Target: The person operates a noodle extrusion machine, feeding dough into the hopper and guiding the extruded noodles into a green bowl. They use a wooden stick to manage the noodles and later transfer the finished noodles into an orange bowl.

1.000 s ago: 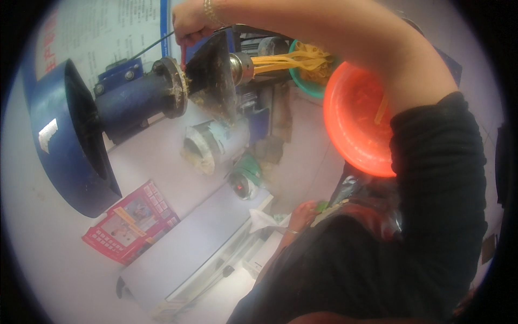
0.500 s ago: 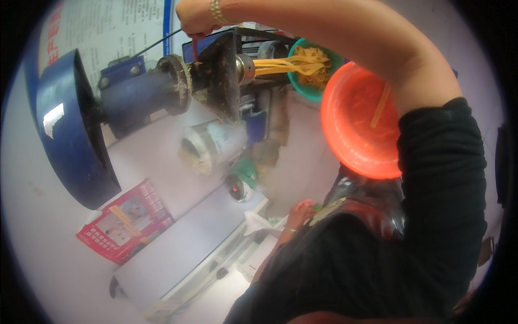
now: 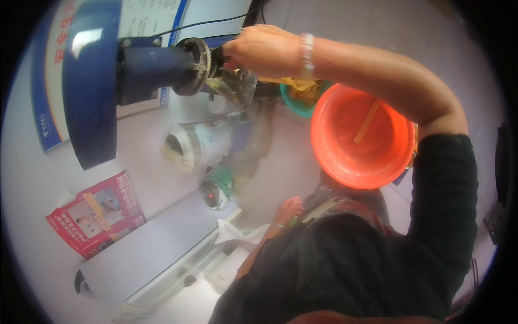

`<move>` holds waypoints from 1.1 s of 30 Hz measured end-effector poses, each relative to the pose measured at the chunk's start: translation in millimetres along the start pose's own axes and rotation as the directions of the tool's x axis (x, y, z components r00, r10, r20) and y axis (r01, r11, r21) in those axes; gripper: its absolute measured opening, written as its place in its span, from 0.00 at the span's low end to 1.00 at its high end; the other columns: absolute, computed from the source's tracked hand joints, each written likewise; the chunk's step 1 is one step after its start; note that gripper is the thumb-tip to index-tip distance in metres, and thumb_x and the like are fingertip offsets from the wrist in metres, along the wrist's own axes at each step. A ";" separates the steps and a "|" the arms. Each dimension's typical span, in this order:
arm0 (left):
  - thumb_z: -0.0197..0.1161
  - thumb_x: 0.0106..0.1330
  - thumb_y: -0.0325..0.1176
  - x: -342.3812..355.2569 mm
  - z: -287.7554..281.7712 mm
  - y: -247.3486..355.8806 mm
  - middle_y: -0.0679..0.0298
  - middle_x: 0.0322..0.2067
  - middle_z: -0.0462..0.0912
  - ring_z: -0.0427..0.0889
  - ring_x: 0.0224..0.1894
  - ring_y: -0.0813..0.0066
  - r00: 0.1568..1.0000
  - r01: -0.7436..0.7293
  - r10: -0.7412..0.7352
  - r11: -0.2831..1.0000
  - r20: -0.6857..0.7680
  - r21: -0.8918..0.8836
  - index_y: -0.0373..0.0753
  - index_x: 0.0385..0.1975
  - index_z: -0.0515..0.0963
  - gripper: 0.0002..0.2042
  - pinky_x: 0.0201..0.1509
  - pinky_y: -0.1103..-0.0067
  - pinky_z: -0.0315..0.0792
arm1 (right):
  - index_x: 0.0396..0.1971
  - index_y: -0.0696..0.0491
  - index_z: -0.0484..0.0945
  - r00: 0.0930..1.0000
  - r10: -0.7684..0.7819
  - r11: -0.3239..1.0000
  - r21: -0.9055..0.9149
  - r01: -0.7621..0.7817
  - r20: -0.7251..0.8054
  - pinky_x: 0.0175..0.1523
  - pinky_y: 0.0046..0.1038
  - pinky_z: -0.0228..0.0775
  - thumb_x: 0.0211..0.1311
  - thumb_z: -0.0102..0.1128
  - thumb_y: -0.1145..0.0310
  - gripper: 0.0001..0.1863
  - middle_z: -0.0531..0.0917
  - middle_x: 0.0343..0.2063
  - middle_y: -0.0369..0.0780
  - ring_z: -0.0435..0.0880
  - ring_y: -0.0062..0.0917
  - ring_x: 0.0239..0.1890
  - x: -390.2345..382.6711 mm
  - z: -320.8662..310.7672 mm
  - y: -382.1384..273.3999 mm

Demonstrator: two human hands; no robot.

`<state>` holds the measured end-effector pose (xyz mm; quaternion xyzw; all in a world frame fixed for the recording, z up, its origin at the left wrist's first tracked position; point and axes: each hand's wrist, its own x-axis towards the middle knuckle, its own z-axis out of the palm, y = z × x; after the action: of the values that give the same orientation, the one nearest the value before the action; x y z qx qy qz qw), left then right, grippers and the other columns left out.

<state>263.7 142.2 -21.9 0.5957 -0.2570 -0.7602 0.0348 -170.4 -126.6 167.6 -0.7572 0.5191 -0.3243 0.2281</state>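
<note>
My right hand (image 3: 252, 51) is closed at the dark metal hopper (image 3: 233, 92) beside the flanged barrel (image 3: 154, 70) of the blue machine (image 3: 89, 108); what its fingers hold is hidden. Flat yellow strands (image 3: 299, 86) run from behind my wrist toward a teal bowl (image 3: 299, 108). A large orange bowl (image 3: 337, 156) with a flat yellowish strip (image 3: 366, 123) inside is below my forearm. My left hand (image 3: 286, 210) is low near my body, fingers curled on a small green thing (image 3: 293, 220) that is too small to name.
A white printed board (image 3: 48, 124) is behind the machine. Below are a white cylinder (image 3: 199, 146), a green canister (image 3: 218, 181), a pink leaflet (image 3: 94, 213) and a white ledge (image 3: 145, 243). A black cable (image 3: 210, 21) crosses above the hopper.
My right hand has moved right and down at the hopper; the red stick seen earlier in it is now hidden. The view has shifted, bringing the orange bowl into fuller sight.
</note>
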 end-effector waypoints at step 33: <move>0.54 0.70 0.38 44.9 -58.1 0.2 0.57 0.41 0.79 0.82 0.30 0.73 0.991 -0.114 0.122 0.981 -0.046 0.156 0.33 0.50 0.72 0.16 0.32 0.79 0.78 | 0.37 0.49 0.78 0.996 -0.084 0.836 -0.543 0.077 0.011 0.34 0.34 0.74 0.55 0.54 0.69 0.09 0.78 0.27 0.41 0.80 0.35 0.32 -54.9 -3.1 -83.8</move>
<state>304.4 105.7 -70.8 0.6011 -0.3485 -0.7180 0.0409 -132.9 -45.3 212.9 -0.8098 0.5589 -0.1783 -0.0125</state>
